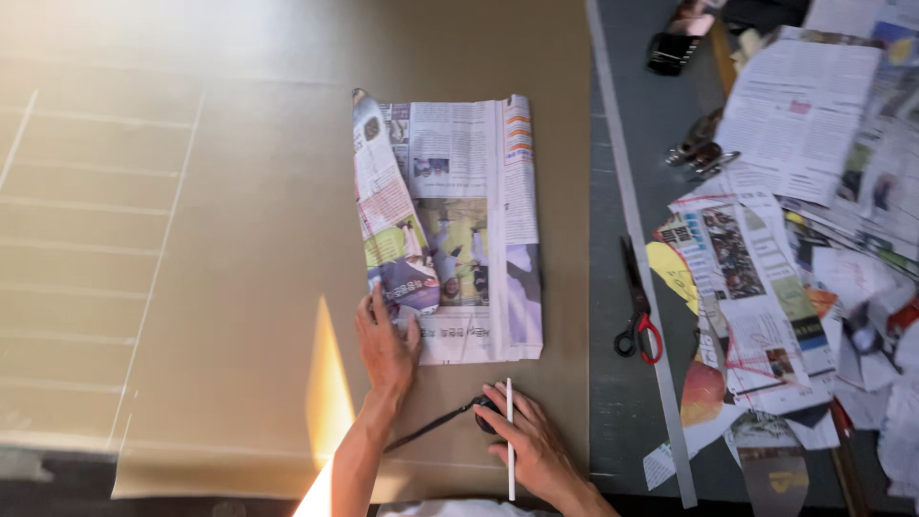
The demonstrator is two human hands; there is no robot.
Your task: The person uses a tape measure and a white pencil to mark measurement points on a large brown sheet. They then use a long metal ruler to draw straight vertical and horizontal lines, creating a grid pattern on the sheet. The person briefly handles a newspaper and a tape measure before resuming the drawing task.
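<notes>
Fingers of left hand [386,347] flat on newspaper [450,225] edge; right hand [522,436] grips stick [509,436].

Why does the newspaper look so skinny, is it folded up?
Folded. The newspaper has both side edges turned inward over its middle, and the left hand presses its lower left corner.

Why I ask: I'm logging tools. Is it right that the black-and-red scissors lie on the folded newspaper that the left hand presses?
Not quite: the head view shows the scissors on the dark mat right of the metal ruler, apart from the folded newspaper. The left hand does press that newspaper.
</notes>
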